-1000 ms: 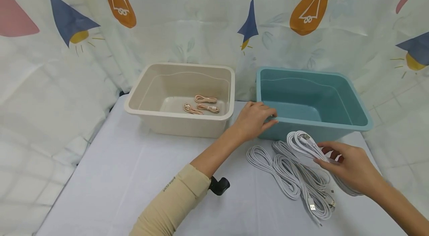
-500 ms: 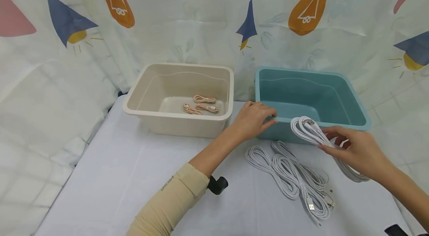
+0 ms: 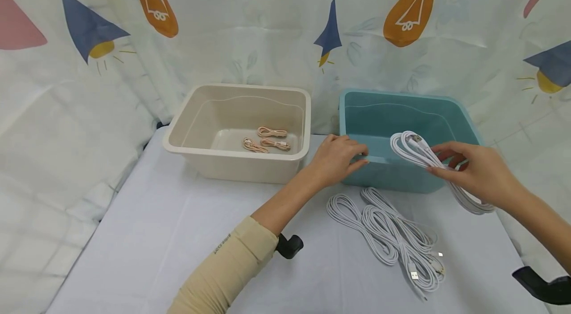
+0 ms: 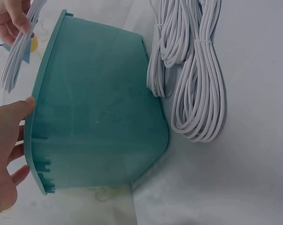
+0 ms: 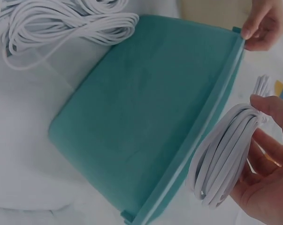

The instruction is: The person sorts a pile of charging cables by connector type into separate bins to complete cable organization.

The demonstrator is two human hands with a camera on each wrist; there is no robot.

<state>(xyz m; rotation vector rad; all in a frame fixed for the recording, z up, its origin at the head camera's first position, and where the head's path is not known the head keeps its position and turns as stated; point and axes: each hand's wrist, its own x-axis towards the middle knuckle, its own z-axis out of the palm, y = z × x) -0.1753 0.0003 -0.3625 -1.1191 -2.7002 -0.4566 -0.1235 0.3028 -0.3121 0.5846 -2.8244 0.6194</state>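
My left hand (image 3: 337,159) grips the front left corner of the teal bin (image 3: 392,178); the left wrist view shows the thumb (image 4: 25,107) at the rim and fingers on its other side. In my right hand (image 3: 482,173), pinched between thumb and fingers, is a bundled white USB cable (image 3: 414,149). It hangs over the bin's front right rim, tilted, its looped upper end above the bin's opening. More bundled white cables (image 3: 379,230) lie heaped on the table in front of the bin, with a USB plug (image 3: 414,275) showing.
A beige bin (image 3: 241,168) stands left of the teal one, holding several peach-coloured cable bundles (image 3: 273,131). White cloth covers the table (image 3: 147,254). A patterned curtain (image 3: 285,31) hangs behind. Black wrist mounts (image 3: 290,247) stick out by both forearms.
My right hand has lifted the cable bundle from low by the heap to above the teal bin's front rim. The left hand has stayed at the bin's corner.
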